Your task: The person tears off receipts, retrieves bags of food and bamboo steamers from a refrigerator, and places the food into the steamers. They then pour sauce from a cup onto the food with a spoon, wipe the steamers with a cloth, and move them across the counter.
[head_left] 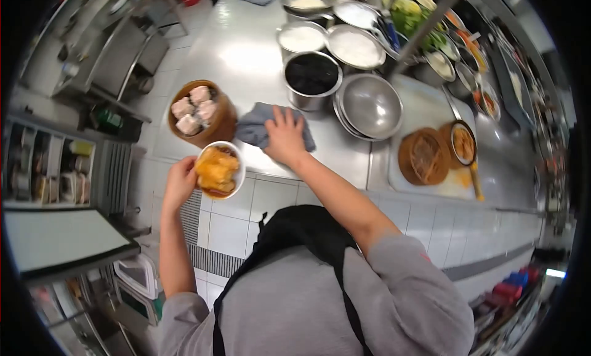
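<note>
My left hand (180, 182) grips the rim of a white bowl (242, 178) just off the counter's front edge. Orange-yellow food in brown sauce (217, 170) fills the bowl. My right hand (286, 136) lies with fingers spread on a grey-blue cloth (252, 123) on the steel counter. Left of the cloth stands a stack of bamboo steamers (223, 119), with several pale pink pieces of food (200, 96) in the top one. A metal pot of dark contents (312, 74) stands just beyond the cloth.
Nested steel bowls (372, 106) sit right of the cloth. A white board (400, 180) holds another bamboo steamer (423, 157) and a dark-rimmed bowl of orange food (463, 144). Containers of white contents (356, 47) and green vegetables (412, 23) line the back. A metal post (428, 28) crosses the upper right.
</note>
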Demonstrator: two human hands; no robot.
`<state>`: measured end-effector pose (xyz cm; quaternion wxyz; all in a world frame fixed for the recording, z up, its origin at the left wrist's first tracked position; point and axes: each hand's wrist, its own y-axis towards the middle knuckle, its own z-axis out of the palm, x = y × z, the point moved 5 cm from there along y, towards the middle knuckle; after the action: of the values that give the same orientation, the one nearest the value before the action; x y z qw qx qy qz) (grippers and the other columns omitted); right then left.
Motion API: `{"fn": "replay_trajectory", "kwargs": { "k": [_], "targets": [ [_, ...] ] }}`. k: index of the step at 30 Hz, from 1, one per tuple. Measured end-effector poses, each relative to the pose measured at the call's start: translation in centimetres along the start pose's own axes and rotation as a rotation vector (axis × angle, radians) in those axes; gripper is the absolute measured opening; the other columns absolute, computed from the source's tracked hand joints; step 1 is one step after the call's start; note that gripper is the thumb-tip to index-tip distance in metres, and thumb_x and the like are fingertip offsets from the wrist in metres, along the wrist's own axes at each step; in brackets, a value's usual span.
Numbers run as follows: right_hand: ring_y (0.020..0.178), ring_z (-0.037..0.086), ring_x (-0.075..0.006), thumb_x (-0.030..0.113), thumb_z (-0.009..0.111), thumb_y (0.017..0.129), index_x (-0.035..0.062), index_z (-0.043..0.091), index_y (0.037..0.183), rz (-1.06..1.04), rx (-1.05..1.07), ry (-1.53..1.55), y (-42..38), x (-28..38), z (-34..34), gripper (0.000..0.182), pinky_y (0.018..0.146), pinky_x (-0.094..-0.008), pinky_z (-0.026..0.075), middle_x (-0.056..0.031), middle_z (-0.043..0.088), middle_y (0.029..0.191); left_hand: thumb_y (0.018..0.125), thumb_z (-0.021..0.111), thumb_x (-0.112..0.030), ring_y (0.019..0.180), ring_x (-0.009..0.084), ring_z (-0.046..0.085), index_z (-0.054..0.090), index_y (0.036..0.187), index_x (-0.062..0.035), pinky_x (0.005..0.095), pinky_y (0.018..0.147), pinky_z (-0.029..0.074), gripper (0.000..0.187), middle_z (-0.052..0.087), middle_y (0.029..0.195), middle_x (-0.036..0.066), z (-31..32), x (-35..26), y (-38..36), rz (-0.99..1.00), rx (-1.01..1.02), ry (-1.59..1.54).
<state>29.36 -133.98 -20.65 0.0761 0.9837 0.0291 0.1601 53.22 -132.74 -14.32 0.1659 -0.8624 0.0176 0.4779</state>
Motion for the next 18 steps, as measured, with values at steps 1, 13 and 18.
{"fn": "replay_trajectory", "kwargs": {
  "k": [1,13,18],
  "targets": [
    [0.118,0.026,-0.0397,0.024,0.066,0.060,0.0104,0.050,0.103,-0.027,-0.012,0.032,-0.1,0.1,-0.2,0.047,0.090,-0.0597,0.024,-0.0159,0.030,0.129,0.080,0.044,-0.005,0.060,0.0121,0.055,0.056,0.090,0.0038,0.0250,0.051,0.045,0.017,0.060,0.070,0.008,-0.3,0.6,0.9,0.056,0.018,0.065],
    [0.085,0.052,-0.0369,0.010,0.055,0.065,-0.0017,0.054,0.092,0.129,-0.177,0.517,6.0,-1.9,-4.9,0.030,0.077,-0.0410,0.043,-0.0223,0.052,0.090,0.082,0.044,-0.005,0.064,0.0077,0.052,0.055,0.091,0.0016,0.0213,0.051,0.043,0.015,0.058,0.075,0.003,-0.3,1.3,3.8,0.110,0.054,0.150],
    [0.084,0.052,-0.0366,0.011,0.056,0.062,-0.0023,0.055,0.089,0.041,-0.210,0.494,0.3,-4.0,-16.3,0.030,0.076,-0.0393,0.043,-0.0198,0.053,0.090,0.080,0.045,-0.004,0.066,0.0159,0.059,0.055,0.092,0.0037,0.0251,0.049,0.046,0.018,0.060,0.075,0.012,0.3,0.6,4.6,0.298,0.094,0.232]
  ]
}}
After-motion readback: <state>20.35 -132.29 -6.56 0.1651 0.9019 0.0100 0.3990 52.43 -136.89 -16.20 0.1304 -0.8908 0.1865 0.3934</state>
